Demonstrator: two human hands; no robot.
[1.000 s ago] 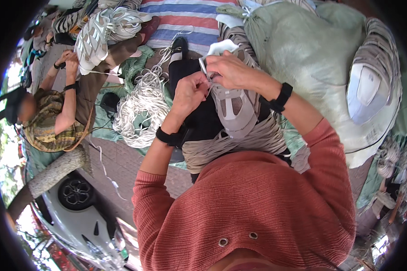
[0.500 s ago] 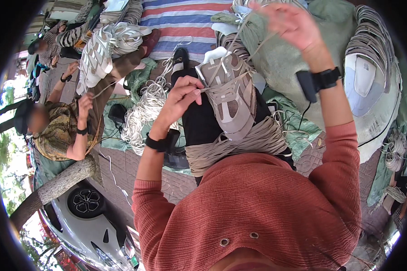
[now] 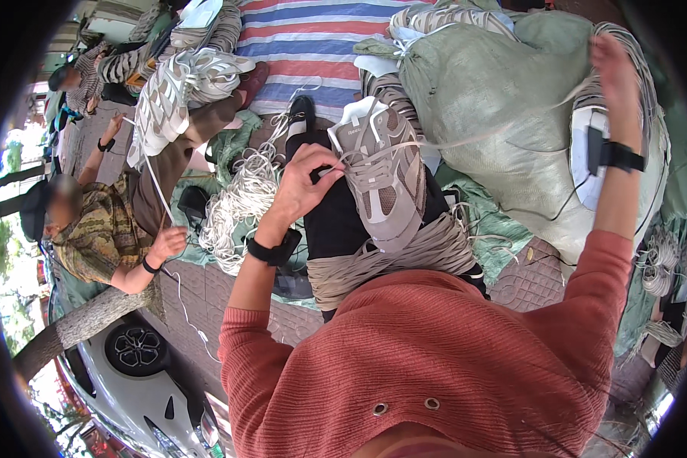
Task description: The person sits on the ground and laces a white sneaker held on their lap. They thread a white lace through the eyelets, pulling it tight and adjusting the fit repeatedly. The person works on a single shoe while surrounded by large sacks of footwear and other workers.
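Observation:
A grey-beige sneaker upper (image 3: 393, 202) with mesh panels rests on my lap, its toe toward me. My left hand (image 3: 307, 182) is closed in a pinch at the left row of eyelets, on a short lace end. From the eyelets a flat beige shoelace (image 3: 496, 133) stretches far out to the right. My right hand (image 3: 617, 72) holds its other end, raised beside a stack of uppers; the fingers are slightly blurred. Across my thighs lies a thick bundle of beige laces (image 3: 389, 266).
A large pale-green sack (image 3: 488, 91) stands at the right, with stacked sneaker uppers (image 3: 590, 145) beside it. White laces (image 3: 244, 206) lie heaped on the left. Beyond them a co-worker (image 3: 103, 229) handles a white lace. A striped sheet (image 3: 305, 38) covers the ground ahead.
My right hand has swung outward to the right, drawing the lace from a loose loop into a long line. My left hand stays at the upper. The co-worker's nearer hand has moved down.

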